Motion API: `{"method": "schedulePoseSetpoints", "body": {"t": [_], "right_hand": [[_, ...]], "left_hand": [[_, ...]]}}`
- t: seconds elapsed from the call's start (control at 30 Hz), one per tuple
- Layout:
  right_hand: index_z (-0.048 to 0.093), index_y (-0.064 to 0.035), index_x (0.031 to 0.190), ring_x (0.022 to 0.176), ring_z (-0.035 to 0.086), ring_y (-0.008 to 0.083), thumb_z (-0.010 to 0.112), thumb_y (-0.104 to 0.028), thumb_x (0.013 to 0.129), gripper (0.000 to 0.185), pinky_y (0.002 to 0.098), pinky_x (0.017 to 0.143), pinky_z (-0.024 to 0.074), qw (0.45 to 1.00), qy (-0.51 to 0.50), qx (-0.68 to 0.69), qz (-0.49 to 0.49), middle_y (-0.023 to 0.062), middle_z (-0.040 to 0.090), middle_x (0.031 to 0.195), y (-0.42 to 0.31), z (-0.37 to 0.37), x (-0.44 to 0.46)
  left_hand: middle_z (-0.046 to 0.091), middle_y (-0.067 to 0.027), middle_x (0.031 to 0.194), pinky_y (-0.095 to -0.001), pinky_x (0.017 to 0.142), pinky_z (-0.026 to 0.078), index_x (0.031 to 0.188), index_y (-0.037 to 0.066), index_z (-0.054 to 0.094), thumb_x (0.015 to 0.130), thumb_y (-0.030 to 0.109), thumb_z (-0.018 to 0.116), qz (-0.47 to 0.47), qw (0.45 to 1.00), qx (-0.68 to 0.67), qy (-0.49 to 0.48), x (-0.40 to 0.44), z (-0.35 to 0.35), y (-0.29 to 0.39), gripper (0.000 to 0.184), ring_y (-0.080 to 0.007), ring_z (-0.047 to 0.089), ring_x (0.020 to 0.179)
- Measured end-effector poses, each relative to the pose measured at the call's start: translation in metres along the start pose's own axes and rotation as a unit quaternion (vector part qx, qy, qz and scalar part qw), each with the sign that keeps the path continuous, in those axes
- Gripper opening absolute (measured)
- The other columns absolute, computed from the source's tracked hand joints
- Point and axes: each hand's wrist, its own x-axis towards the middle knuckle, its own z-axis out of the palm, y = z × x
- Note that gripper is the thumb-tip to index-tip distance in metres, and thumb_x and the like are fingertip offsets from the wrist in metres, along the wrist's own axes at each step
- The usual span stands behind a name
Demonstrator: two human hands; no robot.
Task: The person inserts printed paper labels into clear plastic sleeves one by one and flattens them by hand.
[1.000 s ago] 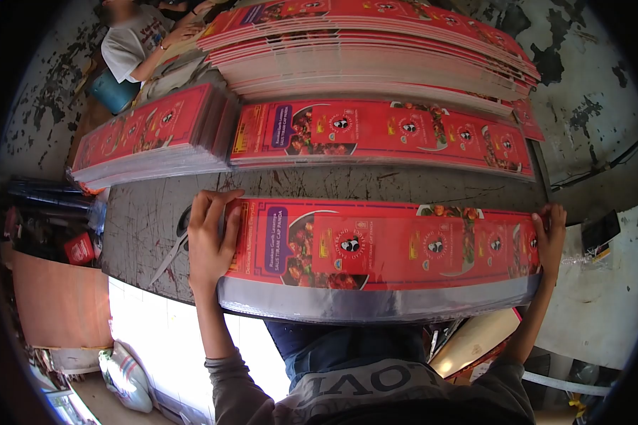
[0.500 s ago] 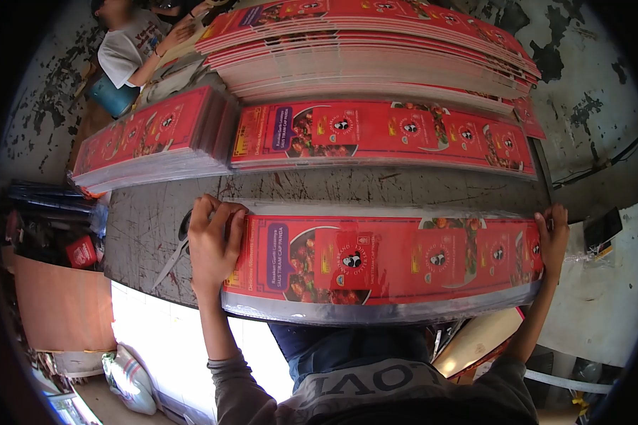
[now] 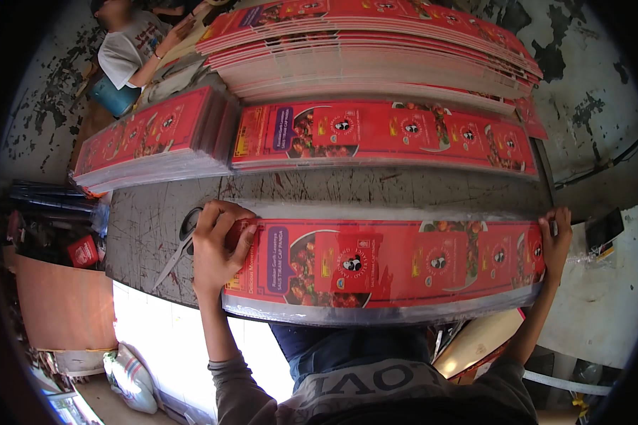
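A long red printed banner (image 3: 393, 262) in clear plastic lies across the near side of the table, with more clear plastic layers under it at its front edge. My left hand (image 3: 220, 244) grips its left end, fingers curled over the far corner and thumb on the print. At the other end, my right hand (image 3: 557, 237) holds the right edge, fingers bent round it. Just left of my left hand rest scissors (image 3: 181, 244), partly covered by the hand.
Beyond the banner are a stack of similar red banners (image 3: 376, 134), an angled stack (image 3: 149, 138) to its left, and a taller pile (image 3: 376, 60) behind. A person (image 3: 131, 49) sits at the far left near a blue bucket (image 3: 113, 95). The scratched table (image 3: 156, 205) has a near-left edge.
My left hand has shifted slightly right, its fingers bunching closer over the banner's corner. The printed surface has tilted a little and its plastic shine has changed. My right hand stays at the right edge.
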Motion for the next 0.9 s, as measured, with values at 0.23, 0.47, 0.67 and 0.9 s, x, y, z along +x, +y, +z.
{"method": "schedulePoseSetpoints", "body": {"t": [0.23,0.47,0.67,0.9], "right_hand": [[0.043,-0.0010,0.080,0.069,0.043,0.0183,0.062,-0.007,0.072,0.021,0.0270,0.062,0.0357,0.991,-0.038,0.117,0.058,0.0072,0.041,0.073,-0.0049,-0.0036,-0.0006],[0.043,-0.0007,0.079,0.066,0.043,0.0192,0.065,-0.009,0.070,0.025,0.0275,0.061,0.0356,0.995,-0.011,0.093,0.041,0.0078,0.041,0.071,-0.0030,-0.0008,-0.0020],[0.043,0.0000,0.077,0.063,0.041,0.0216,0.065,-0.011,0.071,0.026,0.0291,0.059,0.0344,0.997,-0.007,0.070,0.040,0.0091,0.039,0.069,-0.0006,0.0015,-0.0024],[0.040,0.0002,0.075,0.061,0.036,0.0225,0.065,-0.011,0.072,0.027,0.0305,0.057,0.0317,0.997,-0.012,0.067,0.024,0.0094,0.035,0.066,0.0013,0.0033,-0.0013]], "left_hand": [[0.054,-0.0096,0.081,-0.0343,0.067,0.044,0.083,0.002,0.060,0.064,0.003,0.066,0.006,1.000,-0.011,-0.026,0.0008,-0.0026,0.0013,0.019,-0.0261,0.053,0.076],[0.053,-0.0064,0.081,-0.0352,0.069,0.041,0.086,0.007,0.063,0.059,0.014,0.073,0.038,0.998,-0.011,-0.051,0.0009,-0.0035,0.0012,0.030,-0.0235,0.051,0.078],[0.053,-0.0039,0.081,-0.0343,0.070,0.034,0.084,0.010,0.063,0.052,0.035,0.077,0.056,0.995,0.032,-0.074,0.0060,-0.0039,0.0014,0.043,-0.0213,0.050,0.080],[0.053,-0.0035,0.081,-0.0343,0.070,0.034,0.083,0.009,0.062,0.052,0.037,0.077,0.055,0.994,0.057,-0.079,0.0069,-0.0027,-0.0017,0.044,-0.0207,0.050,0.079]]}}
